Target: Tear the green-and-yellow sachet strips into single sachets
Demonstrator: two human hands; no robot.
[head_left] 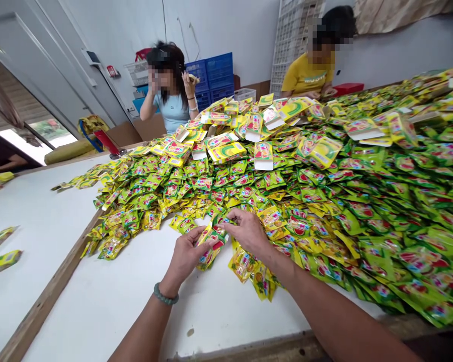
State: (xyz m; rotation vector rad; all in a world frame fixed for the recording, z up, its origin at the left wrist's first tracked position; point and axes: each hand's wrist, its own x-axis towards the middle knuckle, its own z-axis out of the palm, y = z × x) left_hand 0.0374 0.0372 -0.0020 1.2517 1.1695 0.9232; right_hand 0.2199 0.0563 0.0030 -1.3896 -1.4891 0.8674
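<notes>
My left hand is closed around a small yellow-and-green printed carton, held just above the white table, thumb across its front. At the carton's upper end, my right hand pinches a green sachet; whether part of it is inside the carton is hidden. A large heap of green and yellow sachets lies directly beyond and to the right of my hands. Some yellow sachets lie loose under my right wrist.
Flat cartons lie atop the heap. A wooden strip crosses the white table on the left, with loose packs beyond it. Two people sit across the table. Blue crates stand by the wall.
</notes>
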